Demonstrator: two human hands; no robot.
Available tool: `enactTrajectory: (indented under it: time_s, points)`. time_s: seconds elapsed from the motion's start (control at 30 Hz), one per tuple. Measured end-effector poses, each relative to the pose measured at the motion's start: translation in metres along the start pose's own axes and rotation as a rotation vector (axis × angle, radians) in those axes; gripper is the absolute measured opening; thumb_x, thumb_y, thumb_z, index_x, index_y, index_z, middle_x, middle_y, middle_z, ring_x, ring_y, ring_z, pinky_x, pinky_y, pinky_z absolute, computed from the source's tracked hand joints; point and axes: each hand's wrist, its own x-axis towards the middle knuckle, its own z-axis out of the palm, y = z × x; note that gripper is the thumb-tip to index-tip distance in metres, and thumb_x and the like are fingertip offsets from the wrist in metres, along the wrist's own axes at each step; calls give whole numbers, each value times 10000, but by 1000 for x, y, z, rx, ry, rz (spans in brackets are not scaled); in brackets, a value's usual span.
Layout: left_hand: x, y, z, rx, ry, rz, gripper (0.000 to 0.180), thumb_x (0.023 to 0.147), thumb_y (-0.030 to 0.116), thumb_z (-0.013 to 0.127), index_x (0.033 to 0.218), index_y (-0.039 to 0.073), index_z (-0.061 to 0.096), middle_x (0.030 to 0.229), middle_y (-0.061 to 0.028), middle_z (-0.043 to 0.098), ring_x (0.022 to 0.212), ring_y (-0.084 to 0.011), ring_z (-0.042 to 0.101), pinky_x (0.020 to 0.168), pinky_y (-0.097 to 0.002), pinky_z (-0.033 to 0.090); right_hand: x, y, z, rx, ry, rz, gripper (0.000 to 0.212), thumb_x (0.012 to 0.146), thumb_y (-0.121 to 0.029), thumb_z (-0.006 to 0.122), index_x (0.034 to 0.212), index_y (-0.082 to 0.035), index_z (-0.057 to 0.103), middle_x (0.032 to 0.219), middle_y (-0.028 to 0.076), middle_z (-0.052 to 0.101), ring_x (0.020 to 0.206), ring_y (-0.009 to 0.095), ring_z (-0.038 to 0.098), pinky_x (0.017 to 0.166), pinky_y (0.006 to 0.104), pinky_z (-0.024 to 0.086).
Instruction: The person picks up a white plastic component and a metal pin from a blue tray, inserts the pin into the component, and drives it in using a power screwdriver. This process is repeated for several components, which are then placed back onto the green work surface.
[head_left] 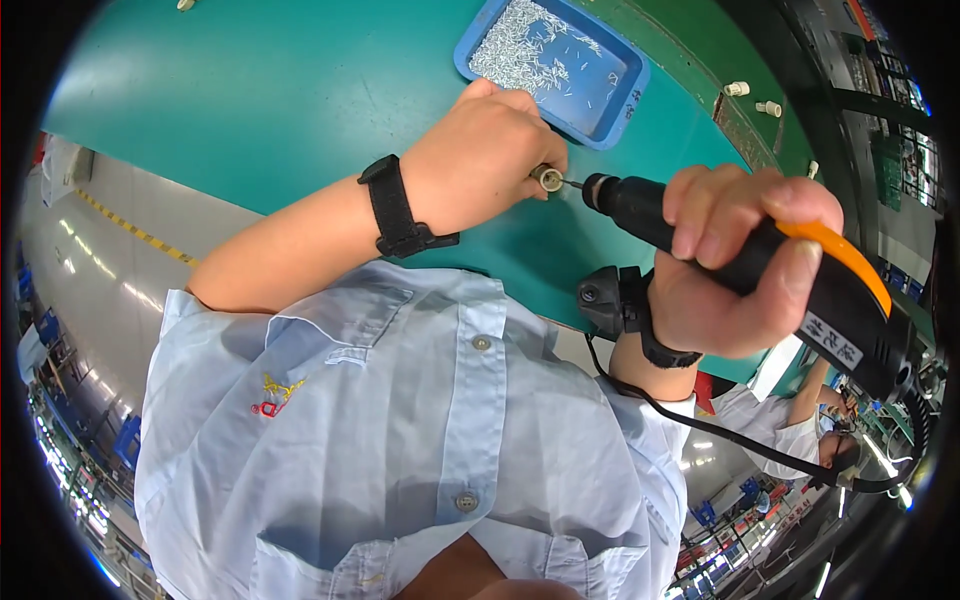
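Note:
My left hand (485,150) is closed, its fingertips pinching a small cream-coloured cylindrical fitting (548,178) whose round open end faces right. In my right hand (735,260) is a black and orange electric screwdriver (640,207), held level with the fingers wrapped round its body. Its thin bit points left and reaches close to the fitting's side; whether it touches cannot be made out. Just beyond my left hand sits a blue tray (625,100) with many small silvery screws or pins (515,45) heaped toward its left side.
Green table mat (270,90) lies under the work. Cream fittings (737,88) rest on the green surface at the far right, near a dark metal frame (825,60). A black cable (720,450) loops from the screwdriver past my right arm. Another person (785,435) is at lower right.

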Motion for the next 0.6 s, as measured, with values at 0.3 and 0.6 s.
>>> enactTrajectory:
  time_s: [0.3,0.6]
  points:
    - [1,5,0,9,16,-38,167,631,143,736,788,108,690,703,17,620,825,-177,538,796,-329,359,0,9,4,-114,33,49,235,887,-259,419,969,-43,459,523,30,372,428,138,367,456,306,341]
    - [0,7,1,2,51,-42,153,625,144,724,771,119,688,689,3,604,815,-183,528,777,-330,357,2,8,14,-181,-26,85,195,887,-235,470,909,-47,422,538,35,396,423,137,386,449,306,354]
